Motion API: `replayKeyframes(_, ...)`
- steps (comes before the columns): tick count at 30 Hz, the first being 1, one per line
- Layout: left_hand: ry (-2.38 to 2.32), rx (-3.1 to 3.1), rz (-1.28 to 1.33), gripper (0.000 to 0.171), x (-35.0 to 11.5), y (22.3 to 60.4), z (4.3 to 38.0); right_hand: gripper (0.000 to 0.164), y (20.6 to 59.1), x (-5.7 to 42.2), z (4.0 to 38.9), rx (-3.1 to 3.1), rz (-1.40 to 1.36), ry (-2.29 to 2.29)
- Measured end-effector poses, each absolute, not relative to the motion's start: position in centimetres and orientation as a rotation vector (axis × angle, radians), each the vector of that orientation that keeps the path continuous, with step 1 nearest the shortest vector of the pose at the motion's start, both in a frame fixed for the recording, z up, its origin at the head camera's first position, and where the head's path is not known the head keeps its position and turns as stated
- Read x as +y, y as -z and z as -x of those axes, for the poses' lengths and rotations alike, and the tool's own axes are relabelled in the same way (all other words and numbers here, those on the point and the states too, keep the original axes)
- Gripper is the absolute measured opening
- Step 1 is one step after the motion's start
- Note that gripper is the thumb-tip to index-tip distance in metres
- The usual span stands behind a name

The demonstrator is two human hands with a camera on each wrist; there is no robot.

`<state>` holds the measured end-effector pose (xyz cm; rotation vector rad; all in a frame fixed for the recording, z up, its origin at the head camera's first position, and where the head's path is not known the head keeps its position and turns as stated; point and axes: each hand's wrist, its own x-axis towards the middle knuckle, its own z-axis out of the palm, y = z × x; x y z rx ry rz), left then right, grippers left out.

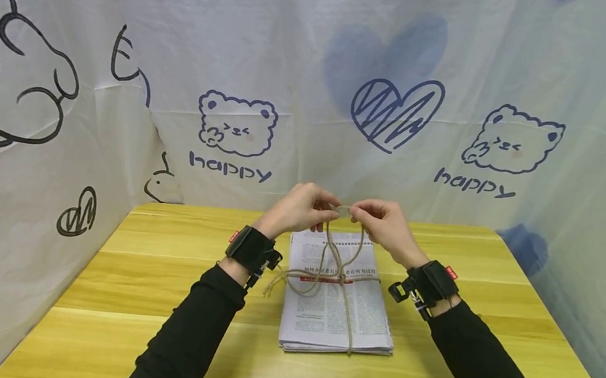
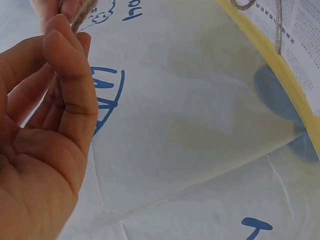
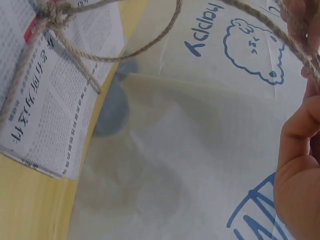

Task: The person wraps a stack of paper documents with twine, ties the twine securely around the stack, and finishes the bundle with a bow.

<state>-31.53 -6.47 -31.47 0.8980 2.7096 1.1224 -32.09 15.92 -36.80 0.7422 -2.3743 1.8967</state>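
Note:
A stack of folded newspapers [image 1: 316, 321] lies on the table, with twine [image 1: 346, 312] crossed around it and knotted near the middle of the top sheet. Both hands are raised over the far end of the stack, close together. The left hand [image 1: 303, 208] pinches a piece of the twine between thumb and fingers. Facing it, the right hand [image 1: 386, 223] pinches the twine too, and a short span runs between the two hands. From the knot [image 3: 56, 15], strands rise in a loop to the fingers. Loose twine ends hang past the stack's left side.
The yellow wood-grain table [image 1: 167, 298] stretches out on both sides of the stack. A pale cloth [image 1: 306, 58] printed with hearts and bears hangs behind it and along the sides. Each wrist wears a black strap with a small camera [image 1: 256, 252].

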Motion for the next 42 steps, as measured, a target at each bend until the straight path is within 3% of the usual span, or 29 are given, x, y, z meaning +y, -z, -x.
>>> replayKeyframes(9, -1.124, 2.736, -0.888, 0.038, -7.0, 32.9, 31.0, 0.026, 36.7, 16.4, 32.5, -2.309, -0.699, -1.919)
replayKeyframes(20, -1.015, 2.735, -0.882, 0.016, -9.2, 38.0, 29.9, 0.024, 37.0, 17.0, 33.1, -2.255, -0.684, -1.964)
replayKeyframes(34, -0.686, 2.736, -0.873, 0.024, -8.6, 42.4, 28.2, 0.026, 37.0, 17.2, 33.3, -2.247, -0.639, -1.999)
replayKeyframes(42, -0.892, 2.575, -0.904, 0.033, -8.1, 41.5, 27.9, 0.026, 37.1, 17.2, 33.2, -2.271, -0.628, -1.989)
